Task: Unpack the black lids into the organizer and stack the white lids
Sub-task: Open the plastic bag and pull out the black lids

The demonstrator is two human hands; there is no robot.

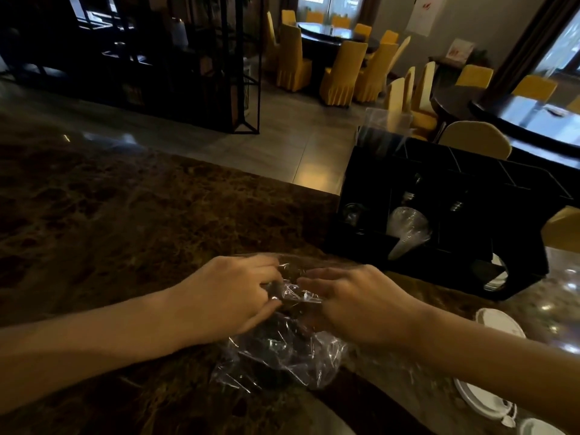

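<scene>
Ahead and to the left, the dark marble counter (125,215) lies bare up to its far edge, where it drops to the tiled floor, so that side offers open room. To the right the space is tighter: the black organizer (439,221) stands near the counter's far edge, just beyond the right hand, with clear plastic items in its front compartments, and white lids (499,321) lie on the counter at the right, beside and under the right forearm. Both hands meet over a crinkled clear plastic bag (282,353) that rests on the counter near the person and holds dark shapes, presumably the black lids, too dim to make out singly. The left hand (226,296) has its fingers curled, pinching the plastic at the top of the bag. The right hand (354,302) lies with fingers bent and loosely spread on the same gathered plastic; whether it truly grips the film or only presses it cannot be told. No writing or brand can be read on the bag, the lids or the organizer.
</scene>
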